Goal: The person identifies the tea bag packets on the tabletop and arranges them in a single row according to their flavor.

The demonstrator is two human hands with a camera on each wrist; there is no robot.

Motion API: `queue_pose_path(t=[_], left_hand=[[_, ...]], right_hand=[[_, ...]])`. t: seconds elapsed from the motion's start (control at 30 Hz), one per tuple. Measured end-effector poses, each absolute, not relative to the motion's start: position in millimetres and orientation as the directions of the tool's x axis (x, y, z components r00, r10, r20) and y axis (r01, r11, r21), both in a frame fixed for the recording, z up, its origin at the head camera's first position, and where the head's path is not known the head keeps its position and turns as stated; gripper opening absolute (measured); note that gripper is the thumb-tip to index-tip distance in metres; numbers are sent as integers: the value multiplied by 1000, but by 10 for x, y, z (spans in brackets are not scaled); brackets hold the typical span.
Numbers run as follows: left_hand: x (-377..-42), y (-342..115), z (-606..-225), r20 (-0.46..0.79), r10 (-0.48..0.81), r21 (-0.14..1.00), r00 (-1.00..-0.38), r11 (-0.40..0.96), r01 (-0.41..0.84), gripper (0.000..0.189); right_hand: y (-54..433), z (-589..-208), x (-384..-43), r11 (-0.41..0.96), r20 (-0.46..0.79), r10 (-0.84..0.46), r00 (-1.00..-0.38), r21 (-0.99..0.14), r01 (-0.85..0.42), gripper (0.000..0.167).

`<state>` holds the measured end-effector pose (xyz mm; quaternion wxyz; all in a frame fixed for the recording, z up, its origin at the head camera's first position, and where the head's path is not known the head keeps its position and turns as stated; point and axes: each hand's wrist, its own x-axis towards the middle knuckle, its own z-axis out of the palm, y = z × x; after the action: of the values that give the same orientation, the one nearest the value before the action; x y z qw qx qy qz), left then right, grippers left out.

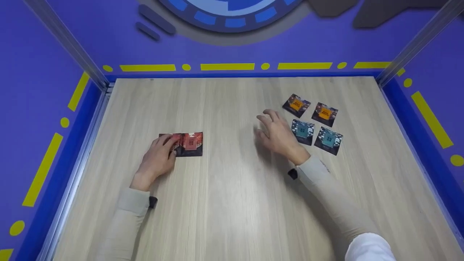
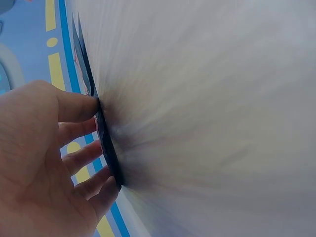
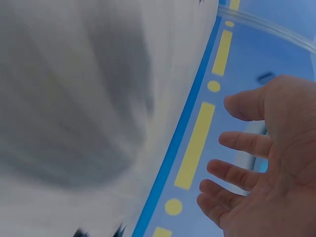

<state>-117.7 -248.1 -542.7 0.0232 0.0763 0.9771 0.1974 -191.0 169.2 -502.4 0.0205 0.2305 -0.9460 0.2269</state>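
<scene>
My left hand [image 1: 156,159] rests on a dark red square packet at the table's left, largely covering it. Its thumb and fingers spread across the packet, with fingertips against its surface in the left wrist view. Right beside it lies a red packet [image 1: 191,144] with a lighter red label, its edge meeting the covered one. My right hand [image 1: 279,137] hovers above the table with loosely bent fingers and nothing in them. Just past it lie a teal-labelled packet [image 1: 303,132] and an orange-labelled packet [image 1: 296,105].
A second orange-labelled packet [image 1: 324,114] and a second teal-labelled packet [image 1: 328,140] lie farther right. The pale wooden table [image 1: 224,203] is bordered by blue walls [image 1: 232,54] with yellow markings. Metal posts [image 1: 409,47] stand at the back corners.
</scene>
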Motion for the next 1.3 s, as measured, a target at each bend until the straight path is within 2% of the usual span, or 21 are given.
queue_pose_path(t=[0.23,0.4,0.87,1.3], left_hand=[[-1178,-2481,-5433,-17,151,388,-988,912,133,50],[-1185,-2483,-5429,-27,145,388,-989,913,124,51],[-1165,-2496,-5434,17,177,398,-984,902,169,51],[-1178,-2490,-5437,9,165,395,-986,906,155,51]], right_hand=[[1967,-5102,-1896,807,158,-374,-914,-430,-404,50],[2146,-5153,-1900,819,123,-339,-933,-450,-357,50],[2499,-5278,-1871,845,97,-292,-952,-440,-304,48],[2771,-5372,-1844,840,38,-273,-961,-477,-258,48]])
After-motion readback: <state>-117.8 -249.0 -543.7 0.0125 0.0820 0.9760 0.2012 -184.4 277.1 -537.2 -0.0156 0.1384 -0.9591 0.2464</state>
